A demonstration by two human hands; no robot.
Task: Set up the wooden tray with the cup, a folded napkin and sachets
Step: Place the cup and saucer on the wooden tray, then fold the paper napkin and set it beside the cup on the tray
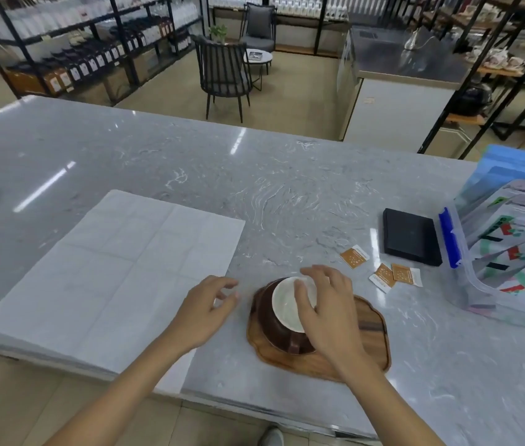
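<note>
Brown cup (pixel 282 320) — white inside, tilted

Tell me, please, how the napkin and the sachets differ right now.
The napkin is one large white sheet, spread unfolded left of the wooden tray; the sachets are three small orange packets scattered right of it. Both lie flat on the counter, off the tray.

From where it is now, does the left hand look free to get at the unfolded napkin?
Probably yes. The left hand hovers empty, fingers loosely curled, just off the napkin's right edge. The napkin lies flat on the counter with nothing on it or between them. The right hand is busy on the cup.
</note>
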